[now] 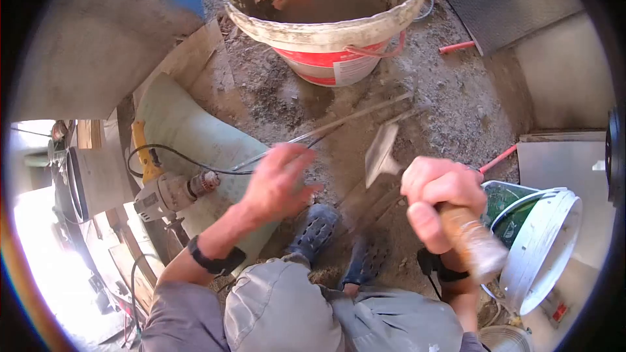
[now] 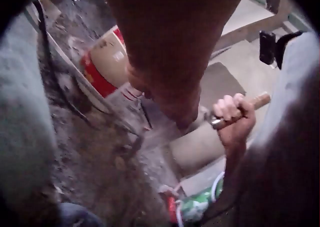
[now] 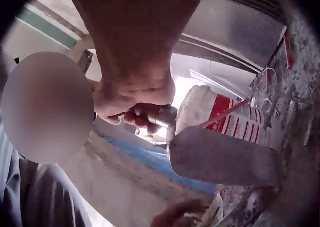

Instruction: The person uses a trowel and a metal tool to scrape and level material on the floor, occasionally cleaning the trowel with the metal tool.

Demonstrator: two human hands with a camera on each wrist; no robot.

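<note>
My right hand (image 1: 443, 199) grips the wooden handle (image 1: 466, 238) of a trowel, its flat blade (image 1: 381, 153) pointing away from me in the head view. That blade (image 3: 225, 159) shows broad and grey beyond my right hand (image 3: 135, 99) in the right wrist view. Blurred and with fingers loosely extended, my left hand (image 1: 277, 186) hovers left of the blade, holding nothing visible. A long thin rod (image 1: 355, 116) lies beyond it. The left wrist view shows my left hand (image 2: 167, 94) mostly dark, and my right hand (image 2: 235, 114) around the handle.
A large bucket (image 1: 326, 36) with grey contents stands ahead on the rubble-strewn ground. A drill (image 1: 166, 195) with a black cable rests on a curved pale sheet (image 1: 189, 117) at left. At right, a white bucket (image 1: 541, 248) lies tilted beside a green container (image 1: 512, 212).
</note>
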